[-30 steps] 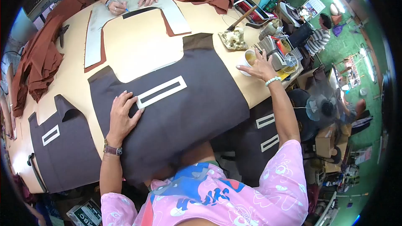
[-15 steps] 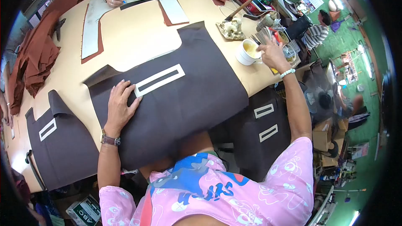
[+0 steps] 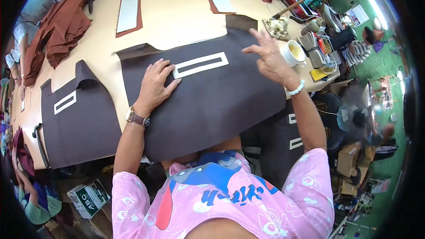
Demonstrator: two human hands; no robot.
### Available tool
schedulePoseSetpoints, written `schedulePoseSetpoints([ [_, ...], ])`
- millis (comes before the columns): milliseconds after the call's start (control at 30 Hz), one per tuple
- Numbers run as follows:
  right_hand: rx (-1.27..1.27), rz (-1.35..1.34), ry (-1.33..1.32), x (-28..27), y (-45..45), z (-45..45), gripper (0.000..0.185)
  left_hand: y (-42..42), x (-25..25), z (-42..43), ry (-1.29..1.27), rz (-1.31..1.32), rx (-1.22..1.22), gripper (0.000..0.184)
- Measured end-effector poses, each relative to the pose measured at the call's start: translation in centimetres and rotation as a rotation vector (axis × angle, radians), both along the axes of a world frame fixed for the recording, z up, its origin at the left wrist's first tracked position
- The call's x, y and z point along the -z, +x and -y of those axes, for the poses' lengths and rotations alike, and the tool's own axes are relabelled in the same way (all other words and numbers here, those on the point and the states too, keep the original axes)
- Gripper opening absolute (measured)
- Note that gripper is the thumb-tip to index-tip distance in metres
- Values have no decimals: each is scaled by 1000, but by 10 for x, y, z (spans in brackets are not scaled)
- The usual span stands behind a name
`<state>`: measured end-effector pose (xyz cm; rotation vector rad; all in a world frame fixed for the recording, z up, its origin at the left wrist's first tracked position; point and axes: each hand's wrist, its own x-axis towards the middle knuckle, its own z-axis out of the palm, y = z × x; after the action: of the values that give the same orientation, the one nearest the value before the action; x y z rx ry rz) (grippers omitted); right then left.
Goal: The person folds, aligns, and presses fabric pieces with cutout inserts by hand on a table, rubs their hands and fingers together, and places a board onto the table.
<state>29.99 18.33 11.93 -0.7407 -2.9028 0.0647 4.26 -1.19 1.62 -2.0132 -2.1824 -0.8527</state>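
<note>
Evidently the left hand (image 3: 154,84) grips nothing: it lies flat, fingers spread, on the dark cloth (image 3: 212,106), fingertips and thumb by the left end of the pale strip frame (image 3: 201,69). That frame runs off rightward from those fingertips, its far end unheld — so, I judge, a brush from the other hand could swing it askew. The right hand (image 3: 271,59) appears to hang over the cloth beyond that end, finger and thumb wide apart; nothing shows between them, though I cannot see into its palm. Just right of its knuckles stands a white cup (image 3: 289,59) of yellowish stuff; a careless turn of the wrist might tip it and stain the cloth. Bodyward of both hands, the cloth reaches past the table (image 3: 102,46) to the lap — a shifting knee could tug everything out of line. Left of the left hand, a second dark piece (image 3: 82,126) curls at its upper corner, where a sweeping arm might catch.
</note>
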Motion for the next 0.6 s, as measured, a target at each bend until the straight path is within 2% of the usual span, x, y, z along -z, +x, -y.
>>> schedulePoseSetpoints([
  [33, -50, -69, -99, 9, -10, 6, 44, 0, 0, 0, 0, -7, 4, 40],
  [167, 44, -219, -515, 63, -26, 9, 51, 0, -2, 2, -11, -9, 4, 42],
  [267, 99, -158, -508, 92, -29, 9, 54, 0, 0, 1, -33, -4, -10, 43],
  [300, 169, -23, -437, 86, -33, 20, 60, 0, 2, 1, -34, -7, -15, 43],
  [400, 242, 42, -222, 81, -41, 39, 59, 0, 2, 2, -39, -5, -19, 44],
  [600, 255, 289, 326, 83, -52, 45, 44, 0, 1, 2, -42, 8, -12, 44],
])
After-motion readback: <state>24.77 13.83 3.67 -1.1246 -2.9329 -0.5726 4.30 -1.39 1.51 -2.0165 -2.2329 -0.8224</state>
